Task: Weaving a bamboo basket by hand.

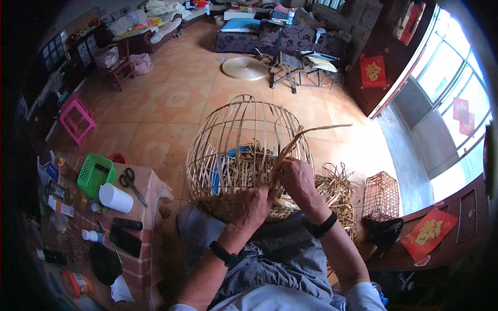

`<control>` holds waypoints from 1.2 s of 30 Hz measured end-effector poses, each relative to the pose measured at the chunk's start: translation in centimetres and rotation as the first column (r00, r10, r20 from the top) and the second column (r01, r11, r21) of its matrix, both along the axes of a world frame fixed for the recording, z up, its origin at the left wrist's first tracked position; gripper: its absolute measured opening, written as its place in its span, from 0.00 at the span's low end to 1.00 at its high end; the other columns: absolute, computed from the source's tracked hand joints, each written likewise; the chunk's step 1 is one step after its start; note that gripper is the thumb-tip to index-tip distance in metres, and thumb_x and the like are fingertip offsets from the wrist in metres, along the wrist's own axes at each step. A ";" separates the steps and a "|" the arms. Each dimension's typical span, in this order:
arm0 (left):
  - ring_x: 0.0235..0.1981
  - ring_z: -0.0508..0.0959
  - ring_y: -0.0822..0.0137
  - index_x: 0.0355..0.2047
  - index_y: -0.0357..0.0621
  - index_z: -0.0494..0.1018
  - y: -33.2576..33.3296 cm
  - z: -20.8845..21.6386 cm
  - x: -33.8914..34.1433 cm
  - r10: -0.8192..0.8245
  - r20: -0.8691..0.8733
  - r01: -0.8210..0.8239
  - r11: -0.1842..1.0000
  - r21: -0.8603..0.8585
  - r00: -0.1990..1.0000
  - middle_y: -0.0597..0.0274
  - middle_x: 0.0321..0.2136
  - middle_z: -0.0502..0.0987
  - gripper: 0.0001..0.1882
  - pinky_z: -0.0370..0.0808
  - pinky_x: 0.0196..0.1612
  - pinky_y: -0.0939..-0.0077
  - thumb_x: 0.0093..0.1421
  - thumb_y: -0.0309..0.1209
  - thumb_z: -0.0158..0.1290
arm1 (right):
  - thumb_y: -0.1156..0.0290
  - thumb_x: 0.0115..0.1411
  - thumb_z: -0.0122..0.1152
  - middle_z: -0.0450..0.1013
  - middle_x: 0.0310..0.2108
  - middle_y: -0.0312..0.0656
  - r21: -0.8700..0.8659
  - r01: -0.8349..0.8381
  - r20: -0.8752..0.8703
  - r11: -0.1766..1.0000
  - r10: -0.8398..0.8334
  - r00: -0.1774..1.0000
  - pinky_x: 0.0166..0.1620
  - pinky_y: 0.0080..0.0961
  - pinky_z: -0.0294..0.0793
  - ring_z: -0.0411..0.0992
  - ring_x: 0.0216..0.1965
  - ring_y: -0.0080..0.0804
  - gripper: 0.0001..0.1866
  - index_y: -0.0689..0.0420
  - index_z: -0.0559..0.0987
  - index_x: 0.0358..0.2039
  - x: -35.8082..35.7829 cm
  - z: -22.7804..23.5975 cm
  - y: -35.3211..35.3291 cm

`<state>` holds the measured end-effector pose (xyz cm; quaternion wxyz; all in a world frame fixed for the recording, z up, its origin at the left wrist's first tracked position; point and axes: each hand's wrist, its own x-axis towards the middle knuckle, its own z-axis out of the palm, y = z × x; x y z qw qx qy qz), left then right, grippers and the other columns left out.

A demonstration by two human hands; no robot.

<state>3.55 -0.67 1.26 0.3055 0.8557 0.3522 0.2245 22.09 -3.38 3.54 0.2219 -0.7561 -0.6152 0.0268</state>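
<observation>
A large round basket frame (194,155) of thin ribs rests on my lap, its woven band (220,206) closest to me. My right hand (299,181) is closed around a dried brown leaf strip (290,145), whose thin end sticks out to the right above the ribs. Just left of it, my left hand (255,205) is closed at the woven band, its fingertips at the lower part of the strip. What lies between the left fingertips is partly hidden. Through the ribs show a bundle of dried strips (244,168) and something blue.
To the left stands a table (150,194) with a green plastic basket (96,175), black scissors (132,185), a white canister (115,198) and a phone (125,240). On the right are loose dried strips (337,186) and a wire basket (381,194). A pink stool (77,118) stands farther left.
</observation>
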 end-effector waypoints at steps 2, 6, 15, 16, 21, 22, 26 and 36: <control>0.31 0.85 0.36 0.45 0.41 0.81 0.1 -0.2 0.1 -0.002 0.015 0.002 1.000 -0.010 1.000 0.37 0.26 0.81 0.19 0.81 0.33 0.45 0.76 0.45 0.53 | 0.68 0.61 0.65 0.81 0.38 0.49 -0.007 0.013 0.039 1.000 -0.012 0.999 0.37 0.48 0.81 0.82 0.35 0.55 0.06 0.56 0.86 0.35 -0.6 0.1 0.1; 0.31 0.85 0.37 0.49 0.42 0.82 0.0 -0.5 -0.1 -0.009 0.072 0.007 1.000 0.027 0.997 0.36 0.27 0.82 0.19 0.81 0.33 0.47 0.76 0.45 0.53 | 0.69 0.63 0.63 0.79 0.43 0.46 0.082 0.007 0.073 0.997 -0.013 0.997 0.37 0.48 0.81 0.82 0.35 0.56 0.07 0.54 0.84 0.39 -2.0 0.7 -0.6; 0.32 0.86 0.39 0.44 0.41 0.83 -0.1 -1.2 0.5 -0.025 0.193 0.021 1.000 0.021 0.981 0.37 0.29 0.83 0.13 0.82 0.35 0.48 0.73 0.38 0.56 | 0.66 0.69 0.57 0.78 0.38 0.49 0.092 -0.033 0.156 0.995 0.019 0.988 0.32 0.50 0.74 0.80 0.32 0.55 0.07 0.54 0.77 0.43 -2.2 0.6 -2.0; 0.32 0.86 0.39 0.43 0.41 0.83 -0.2 -1.4 0.5 -0.030 0.224 0.027 0.999 0.019 0.974 0.36 0.29 0.83 0.12 0.82 0.35 0.48 0.73 0.37 0.57 | 0.66 0.70 0.56 0.78 0.37 0.49 0.087 -0.041 0.147 0.995 0.027 0.989 0.31 0.51 0.73 0.80 0.32 0.54 0.07 0.54 0.77 0.42 -2.3 0.7 -2.1; 0.31 0.85 0.37 0.40 0.38 0.79 0.0 -2.0 0.3 -0.022 0.192 0.017 0.999 0.032 0.981 0.37 0.26 0.82 0.12 0.80 0.32 0.46 0.73 0.36 0.57 | 0.66 0.72 0.53 0.76 0.28 0.51 0.266 -0.176 0.134 0.948 0.145 0.980 0.31 0.52 0.72 0.78 0.29 0.57 0.09 0.56 0.76 0.37 -2.1 0.9 -2.0; 0.31 0.85 0.37 0.40 0.38 0.79 -0.2 -1.9 0.5 -0.027 0.185 0.019 0.999 0.045 0.982 0.38 0.26 0.82 0.13 0.80 0.32 0.47 0.74 0.37 0.56 | 0.66 0.71 0.54 0.76 0.28 0.51 0.235 -0.162 0.058 0.958 0.152 0.987 0.30 0.52 0.72 0.77 0.28 0.57 0.09 0.56 0.76 0.36 -1.3 0.3 -1.7; 0.31 0.86 0.39 0.38 0.38 0.79 0.1 -2.6 0.5 -0.015 0.115 0.007 0.998 0.068 0.993 0.39 0.27 0.83 0.13 0.81 0.33 0.48 0.73 0.36 0.56 | 0.62 0.67 0.60 0.78 0.25 0.53 0.007 0.047 0.111 0.999 -0.047 0.993 0.32 0.50 0.77 0.80 0.29 0.57 0.12 0.57 0.83 0.34 -1.7 -0.7 -0.8; 0.36 0.85 0.40 0.33 0.35 0.77 -1.2 -2.3 0.4 0.019 0.063 -0.035 0.966 0.256 0.998 0.40 0.30 0.82 0.06 0.80 0.39 0.47 0.64 0.26 0.61 | 0.66 0.64 0.61 0.81 0.33 0.54 0.159 0.133 -0.010 0.978 -0.133 0.991 0.35 0.48 0.79 0.82 0.35 0.56 0.10 0.58 0.84 0.32 -1.3 -4.1 0.3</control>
